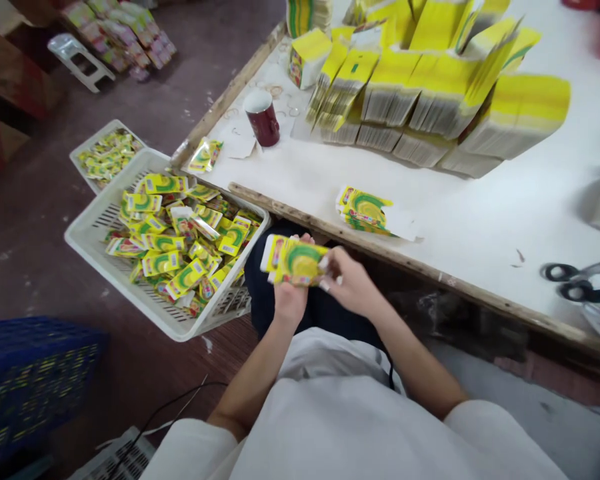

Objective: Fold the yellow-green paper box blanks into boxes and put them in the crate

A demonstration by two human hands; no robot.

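The person's white-sleeved forearms and white shirt fill the bottom of the view. Above the lap, both hands close around one small bundle of flat yellow-and-green printed packets (296, 261). The left hand (289, 297) grips it from below with the fingers wrapped over its left end. The right hand (354, 283) pinches its right end between thumb and fingertips. The number of packets in the bundle cannot be told.

Just left of the bundle stands one white slotted plastic basket (83, 235), heaped with loose packets of the same print, too many to count. A second, smaller white tray (86, 144) with more of them lies behind it.

Ahead is one white-covered wooden table (480, 213). On it, near the front edge, lies one short stack of packets (364, 209), and another small lot (206, 155) sits at the left corner. Further back stand one dark red cup with a white lid (263, 120) and many leaning rows of flat yellow cartons (430, 87). One pair of black-handled scissors (574, 281) lies at the right edge. On the floor are one blue crate (30, 373) and one white plastic stool (77, 57).
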